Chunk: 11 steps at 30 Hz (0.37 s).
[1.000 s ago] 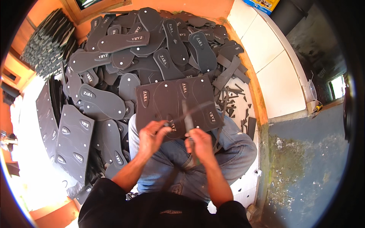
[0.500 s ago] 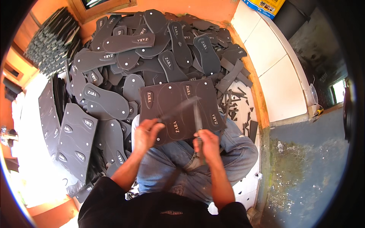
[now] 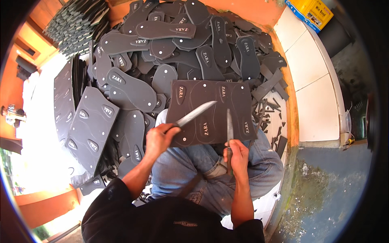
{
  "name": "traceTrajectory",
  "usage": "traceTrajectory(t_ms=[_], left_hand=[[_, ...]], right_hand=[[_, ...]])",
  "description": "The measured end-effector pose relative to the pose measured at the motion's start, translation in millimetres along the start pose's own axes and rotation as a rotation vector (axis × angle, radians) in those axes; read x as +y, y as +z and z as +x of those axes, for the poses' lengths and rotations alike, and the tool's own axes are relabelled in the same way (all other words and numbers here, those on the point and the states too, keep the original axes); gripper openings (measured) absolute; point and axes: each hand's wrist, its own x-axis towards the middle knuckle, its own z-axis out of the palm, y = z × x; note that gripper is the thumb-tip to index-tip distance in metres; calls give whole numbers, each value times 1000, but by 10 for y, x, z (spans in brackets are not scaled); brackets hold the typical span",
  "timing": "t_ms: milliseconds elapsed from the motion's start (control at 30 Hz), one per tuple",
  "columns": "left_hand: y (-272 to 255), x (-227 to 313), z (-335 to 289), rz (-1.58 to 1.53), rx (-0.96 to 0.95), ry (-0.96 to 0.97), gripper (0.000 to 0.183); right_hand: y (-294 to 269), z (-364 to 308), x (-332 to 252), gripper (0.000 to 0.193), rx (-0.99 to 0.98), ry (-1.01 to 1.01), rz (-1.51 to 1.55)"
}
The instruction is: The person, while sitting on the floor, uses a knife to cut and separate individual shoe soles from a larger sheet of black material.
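Note:
My left hand (image 3: 159, 139) is closed round the handle of a knife (image 3: 197, 114), its pale blade slanting up to the right. A second knife (image 3: 229, 125) stands nearly upright in my right hand (image 3: 236, 156), its dark handle showing below the fist. The two blades are apart, with a small gap between their tips. Beneath them a dark foam sheet (image 3: 237, 99) lies across my lap. Curved sole outlines, pale lettering and small white dots mark the sheet. Neither hand visibly grips it.
A large heap of cut dark soles (image 3: 166, 30) rises beyond the sheet. More marked sheets (image 3: 92, 129) lean at the left, below a tall stack of dark slabs (image 3: 77, 26). Narrow offcuts (image 3: 271, 113) litter the right side, beside a white tiled ledge (image 3: 312, 81).
The blades, blurred and close together before, are now sharp and separated; the left knife has drawn away from the right one. The whole view has shifted, so the scene sits farther right.

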Motion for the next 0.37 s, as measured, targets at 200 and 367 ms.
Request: traceTrajectory(t_ms=[200,367], left_hand=[[-52,218,-80,-560,-405,-406,30],[129,267,-190,-109,-13,192,21]], right_hand=[[296,-23,15,17,267,-688,-892],[410,-63,-50,29,-221,-9,-111]])
